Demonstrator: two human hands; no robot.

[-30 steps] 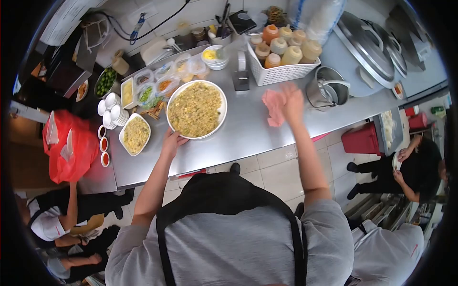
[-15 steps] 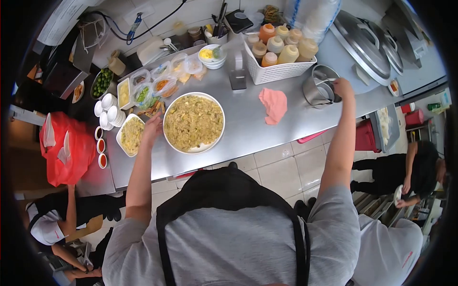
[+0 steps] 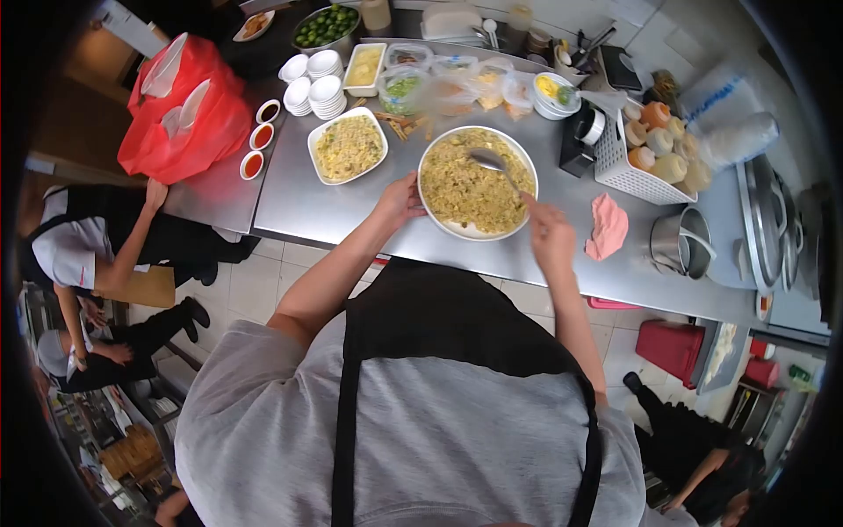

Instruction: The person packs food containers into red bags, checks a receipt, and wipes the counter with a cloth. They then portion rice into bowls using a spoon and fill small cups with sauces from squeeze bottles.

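A large round white bowl (image 3: 428, 208) full of fried rice (image 3: 465, 193) stands near the counter's front edge. At its left rim is my left hand (image 3: 401, 200), fingers curled against the side. My right hand (image 3: 551, 235), slightly blurred, is closed around the handle of a metal spoon (image 3: 488, 159). The spoon's head rests on the rice toward the back of the bowl. To the left sits a smaller square white bowl (image 3: 314, 164), also holding fried rice.
Right of the bowl lie a pink cloth (image 3: 607, 227) and a steel pot (image 3: 669, 241). Behind are a white basket (image 3: 628, 176) of sauce bottles, stacked small cups (image 3: 327, 95) and bagged ingredients (image 3: 404, 86). A red bag (image 3: 193, 123) stands left. Co-workers are on both sides.
My right hand has moved from the steel pot to the round bowl, with the spoon now in the rice. My left hand stays at the bowl's rim. The view has turned.
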